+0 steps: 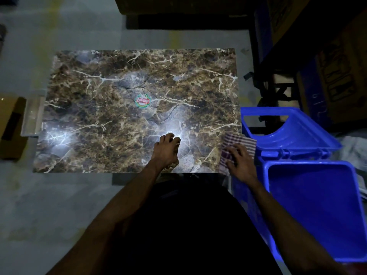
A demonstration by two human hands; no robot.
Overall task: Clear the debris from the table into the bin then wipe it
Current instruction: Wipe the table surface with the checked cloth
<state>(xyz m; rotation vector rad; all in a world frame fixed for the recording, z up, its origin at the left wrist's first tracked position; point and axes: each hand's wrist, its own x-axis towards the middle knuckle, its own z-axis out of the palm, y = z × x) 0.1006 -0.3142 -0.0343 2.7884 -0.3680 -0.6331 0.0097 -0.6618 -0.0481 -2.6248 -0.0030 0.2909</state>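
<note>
Left hand (166, 148) rests with fingers curled down; right hand (239, 160) lies flat, fingers spread

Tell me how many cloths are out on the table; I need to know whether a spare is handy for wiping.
1. The striped cloth lies at the near right corner of the marble-patterned table, overhanging its edge beside the blue bin, under the right hand. No other shows.

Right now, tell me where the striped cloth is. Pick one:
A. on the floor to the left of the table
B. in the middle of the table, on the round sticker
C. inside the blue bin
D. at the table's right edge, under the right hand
D: the striped cloth lies on the table at its right edge, with the right hand resting on it, beside the blue bin.
</note>
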